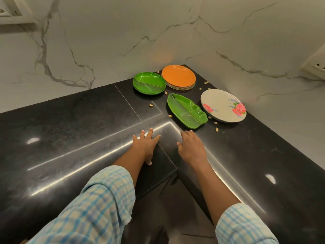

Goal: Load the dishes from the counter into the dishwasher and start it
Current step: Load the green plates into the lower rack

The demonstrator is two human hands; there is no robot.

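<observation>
Several dishes lie in the far corner of the black counter (70, 124). A round green plate (149, 83) sits beside an orange plate (178, 75) that tops a small stack. In front of them lie a green leaf-shaped dish (186, 110) and a white plate with red flowers (223, 105). My left hand (146, 144) rests flat on the counter's inner corner, fingers spread. My right hand (190, 147) hovers or rests just short of the leaf-shaped dish, fingers relaxed, holding nothing. The dishwasher is out of view.
Small nut shells or seeds (216, 129) are scattered around the dishes. Marble walls (105, 41) close the corner behind them. A wall socket (316, 66) is at the right and another at the top left. The counter's front edges meet below my hands.
</observation>
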